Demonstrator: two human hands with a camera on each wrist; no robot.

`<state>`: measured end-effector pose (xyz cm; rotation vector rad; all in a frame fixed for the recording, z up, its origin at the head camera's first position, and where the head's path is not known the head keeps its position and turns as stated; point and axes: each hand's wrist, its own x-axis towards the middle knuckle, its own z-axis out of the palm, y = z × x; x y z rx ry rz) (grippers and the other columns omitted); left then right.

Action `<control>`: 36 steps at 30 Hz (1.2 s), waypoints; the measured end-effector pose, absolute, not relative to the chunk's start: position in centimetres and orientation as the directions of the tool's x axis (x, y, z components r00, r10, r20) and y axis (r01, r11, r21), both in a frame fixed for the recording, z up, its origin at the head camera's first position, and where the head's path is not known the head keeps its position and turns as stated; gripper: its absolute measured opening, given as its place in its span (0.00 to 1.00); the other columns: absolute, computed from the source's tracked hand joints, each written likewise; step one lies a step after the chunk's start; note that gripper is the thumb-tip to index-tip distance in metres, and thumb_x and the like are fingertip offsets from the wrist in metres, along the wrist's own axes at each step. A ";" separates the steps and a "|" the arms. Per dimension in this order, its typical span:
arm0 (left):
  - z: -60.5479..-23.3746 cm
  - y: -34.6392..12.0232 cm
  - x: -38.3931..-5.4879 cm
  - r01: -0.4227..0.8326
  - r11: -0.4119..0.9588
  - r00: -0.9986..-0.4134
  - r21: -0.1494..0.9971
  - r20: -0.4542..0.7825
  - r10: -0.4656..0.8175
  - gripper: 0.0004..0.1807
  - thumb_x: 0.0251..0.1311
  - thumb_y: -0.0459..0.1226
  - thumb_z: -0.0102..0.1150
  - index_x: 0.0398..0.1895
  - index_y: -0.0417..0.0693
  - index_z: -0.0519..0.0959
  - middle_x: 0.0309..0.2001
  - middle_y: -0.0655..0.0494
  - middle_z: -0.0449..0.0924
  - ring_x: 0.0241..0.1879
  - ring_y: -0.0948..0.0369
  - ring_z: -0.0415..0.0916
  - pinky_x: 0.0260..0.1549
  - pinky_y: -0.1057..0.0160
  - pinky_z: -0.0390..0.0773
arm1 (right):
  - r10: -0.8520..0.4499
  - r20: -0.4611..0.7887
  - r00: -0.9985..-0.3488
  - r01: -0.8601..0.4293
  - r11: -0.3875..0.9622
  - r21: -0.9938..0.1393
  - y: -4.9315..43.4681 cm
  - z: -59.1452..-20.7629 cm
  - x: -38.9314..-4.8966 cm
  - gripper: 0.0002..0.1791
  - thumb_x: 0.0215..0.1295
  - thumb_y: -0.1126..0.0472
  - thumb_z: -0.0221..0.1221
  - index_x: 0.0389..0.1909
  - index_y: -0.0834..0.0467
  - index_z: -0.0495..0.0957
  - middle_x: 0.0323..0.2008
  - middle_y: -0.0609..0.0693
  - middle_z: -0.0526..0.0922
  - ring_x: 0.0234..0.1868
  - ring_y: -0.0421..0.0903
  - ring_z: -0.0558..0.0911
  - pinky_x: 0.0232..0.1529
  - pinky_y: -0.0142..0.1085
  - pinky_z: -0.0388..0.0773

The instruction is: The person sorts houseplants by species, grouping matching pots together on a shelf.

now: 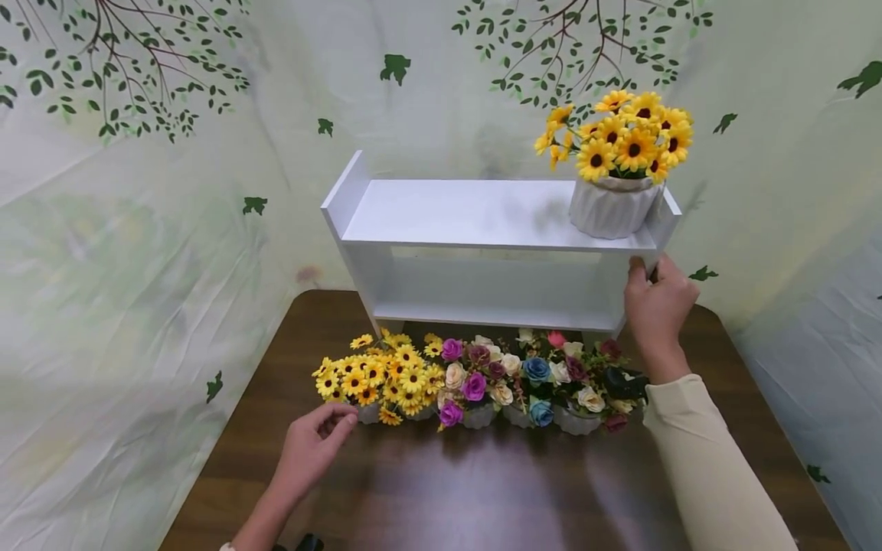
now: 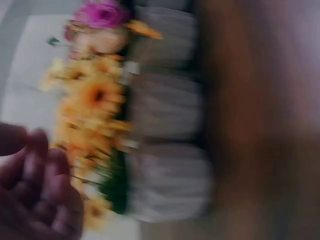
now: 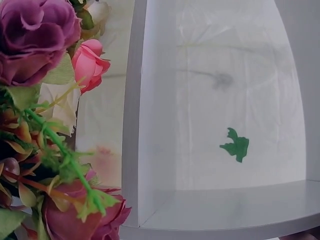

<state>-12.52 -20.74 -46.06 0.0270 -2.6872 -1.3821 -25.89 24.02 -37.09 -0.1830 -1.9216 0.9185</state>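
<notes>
one white shelf unit (image 1: 448, 214) with two boards is stood on a brown wooden table (image 1: 496, 490); its middle is taken as the clock's centre in the head view. one fluted white pot of yellow daisies (image 1: 609, 210) is set on the upper board at two o'clock. at six o'clock, five grey-white pots (image 1: 577, 422) are lined up close together on the table; yellow daisies (image 1: 409, 379) fill the two leftmost, and three magenta roses (image 1: 474, 386) and two blue roses (image 1: 537, 370) can be counted among the mixed blooms of the others. between three and four o'clock, the shelf unit's right side panel is gripped by the right hand (image 1: 661, 298), fingers bent. between seven and eight, the left hand (image 1: 313, 440) is held just beside the leftmost pot, fingers loosely curved; whether thumb and fingertips touch cannot be told. the pots' rims are mostly hidden by flowers, the rightmost blooms are partly covered by a black wrist device (image 1: 623, 383), the left wrist view is blurred, and in the right wrist view the right hand is cut to a sliver at four o'clock.
</notes>
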 end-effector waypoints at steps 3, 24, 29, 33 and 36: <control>-48.5 -21.0 -11.9 -0.104 0.610 -0.994 0.785 -0.073 -0.076 0.06 0.65 0.34 0.60 0.43 0.45 0.84 0.36 0.52 0.86 0.33 0.64 0.79 0.31 0.67 0.78 | 0.480 0.704 -0.524 -0.242 0.708 -0.663 24.1 -37.2 -25.9 0.15 0.62 0.67 0.57 0.16 0.66 0.70 0.19 0.64 0.80 0.20 0.24 0.57 0.26 0.25 0.54; -54.8 -22.7 -18.1 0.032 0.525 -0.984 0.850 0.120 -0.134 0.38 0.46 0.33 0.77 0.62 0.50 0.71 0.58 0.54 0.79 0.57 0.60 0.74 0.59 0.65 0.73 | 0.476 0.701 -0.531 -0.243 0.707 -0.664 24.2 -37.5 -25.8 0.15 0.63 0.67 0.57 0.17 0.67 0.72 0.20 0.64 0.81 0.20 0.23 0.59 0.26 0.24 0.55; -55.7 -22.4 -18.2 -0.029 0.541 -0.988 0.840 0.056 -0.141 0.37 0.50 0.40 0.75 0.63 0.47 0.68 0.59 0.48 0.77 0.58 0.55 0.73 0.59 0.52 0.73 | 0.475 0.707 -0.524 -0.242 0.713 -0.658 24.2 -37.4 -25.8 0.15 0.62 0.68 0.57 0.16 0.67 0.71 0.19 0.64 0.80 0.20 0.26 0.59 0.25 0.25 0.54; -55.9 -22.0 -18.6 -0.029 0.516 -0.988 0.856 0.053 -0.144 0.36 0.51 0.37 0.73 0.63 0.45 0.68 0.58 0.46 0.76 0.58 0.55 0.72 0.59 0.51 0.72 | 0.474 0.702 -0.532 -0.233 0.715 -0.659 24.2 -37.4 -25.9 0.16 0.63 0.67 0.57 0.16 0.66 0.71 0.18 0.64 0.79 0.20 0.28 0.58 0.25 0.26 0.54; -56.0 -21.8 -19.0 -0.039 0.495 -0.989 0.868 0.036 -0.141 0.33 0.52 0.34 0.71 0.63 0.43 0.69 0.58 0.45 0.77 0.57 0.56 0.71 0.57 0.53 0.73 | 0.476 0.701 -0.532 -0.231 0.715 -0.660 24.2 -37.4 -25.8 0.16 0.63 0.67 0.57 0.16 0.66 0.71 0.19 0.64 0.79 0.20 0.29 0.59 0.25 0.26 0.54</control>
